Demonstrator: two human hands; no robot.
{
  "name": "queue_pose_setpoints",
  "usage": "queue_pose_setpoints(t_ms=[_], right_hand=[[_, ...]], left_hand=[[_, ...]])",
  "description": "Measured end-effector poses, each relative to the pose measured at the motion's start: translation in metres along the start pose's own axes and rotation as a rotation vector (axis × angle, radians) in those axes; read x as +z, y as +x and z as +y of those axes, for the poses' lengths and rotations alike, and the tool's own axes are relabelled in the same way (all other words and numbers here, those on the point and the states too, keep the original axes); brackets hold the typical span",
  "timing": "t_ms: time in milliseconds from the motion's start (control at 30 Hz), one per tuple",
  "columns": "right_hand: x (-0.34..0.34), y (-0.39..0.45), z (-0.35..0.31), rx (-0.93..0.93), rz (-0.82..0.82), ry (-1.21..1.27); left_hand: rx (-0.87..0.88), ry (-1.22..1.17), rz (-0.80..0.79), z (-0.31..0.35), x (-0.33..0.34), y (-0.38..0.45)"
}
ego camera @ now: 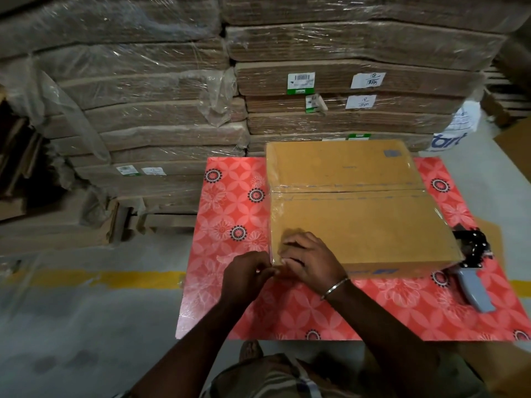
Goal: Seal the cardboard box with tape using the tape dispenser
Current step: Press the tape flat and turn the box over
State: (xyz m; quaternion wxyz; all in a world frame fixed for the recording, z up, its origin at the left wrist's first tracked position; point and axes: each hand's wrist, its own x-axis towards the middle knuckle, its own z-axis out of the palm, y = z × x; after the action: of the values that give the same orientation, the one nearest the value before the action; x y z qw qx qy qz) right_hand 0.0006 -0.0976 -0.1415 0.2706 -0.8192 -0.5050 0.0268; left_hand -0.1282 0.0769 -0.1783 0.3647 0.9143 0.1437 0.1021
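Both of my hands work the cardboard box's (356,225) near-left corner. Left hand (247,272) pinches clear tape; right hand (311,259) presses flat, fingers spread (dispenser (472,262) lies untouched, right).

A warehouse packing area: shrink-wrapped stacks of flattened cardboard (161,110) bearing barcode labels (301,83) fill the far side, a yellow line (109,278) marks the bare concrete floor (71,326), and a red floral-covered table (230,214) stands near as a work surface.
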Motion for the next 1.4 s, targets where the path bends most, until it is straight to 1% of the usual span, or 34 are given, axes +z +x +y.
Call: queue_pose_setpoints(t_ms=[133,167,233,300,400,467,567,633,833,900,1000,1067,1133,1200,1267,1333,1400], right_hand=[[-0.006,0.007,0.003,-0.012,-0.012,-0.031],[-0.007,0.012,0.005,0.003,-0.024,-0.044],[-0.007,0.025,0.009,0.048,-0.047,-0.074],[-0.007,0.042,0.013,0.099,-0.060,-0.092],[-0.008,0.068,0.021,0.136,-0.068,-0.116],[-0.009,0.082,0.025,0.164,-0.121,-0.125],[-0.008,0.095,0.031,0.204,-0.190,-0.134],[-0.007,0.099,0.034,0.213,-0.193,-0.140],[-0.007,0.103,0.038,0.210,-0.196,-0.187],[-0.006,0.101,0.037,0.216,-0.210,-0.184],[-0.009,0.099,0.039,0.223,-0.217,-0.120],[-0.016,0.096,0.040,0.205,-0.183,-0.045],[-0.029,0.087,0.039,0.199,-0.113,0.024],[-0.048,0.069,0.040,0.208,-0.009,0.024],[-0.071,0.044,0.049,0.234,0.114,-0.017],[-0.094,0.010,0.069,0.312,0.224,-0.049],[-0.117,-0.029,0.093,0.453,0.300,-0.093]], left_hand=[[-0.063,0.000,-0.158,-0.019,-0.014,0.020],[-0.073,-0.025,-0.159,-0.024,-0.017,0.028],[-0.171,-0.124,-0.102,-0.026,-0.022,0.048],[-0.267,-0.261,-0.060,-0.014,-0.027,0.071],[-0.277,-0.514,-0.084,0.009,-0.024,0.106],[-0.281,-0.595,-0.101,0.016,-0.018,0.124],[-0.328,-0.596,-0.091,0.022,-0.008,0.137],[-0.332,-0.569,-0.067,0.023,-0.004,0.137],[-0.294,-0.373,-0.032,0.020,-0.005,0.141],[-0.281,-0.333,-0.044,0.018,-0.009,0.143],[-0.259,-0.332,-0.104,0.013,-0.015,0.142],[-0.282,-0.371,-0.120,0.011,-0.017,0.137],[-0.322,-0.394,-0.103,0.012,-0.016,0.128],[-0.358,-0.369,-0.061,0.018,-0.015,0.114],[-0.362,-0.339,0.017,0.029,-0.011,0.097],[-0.336,-0.318,0.105,0.045,-0.007,0.078],[-0.264,-0.287,0.166,0.057,-0.003,0.062]])
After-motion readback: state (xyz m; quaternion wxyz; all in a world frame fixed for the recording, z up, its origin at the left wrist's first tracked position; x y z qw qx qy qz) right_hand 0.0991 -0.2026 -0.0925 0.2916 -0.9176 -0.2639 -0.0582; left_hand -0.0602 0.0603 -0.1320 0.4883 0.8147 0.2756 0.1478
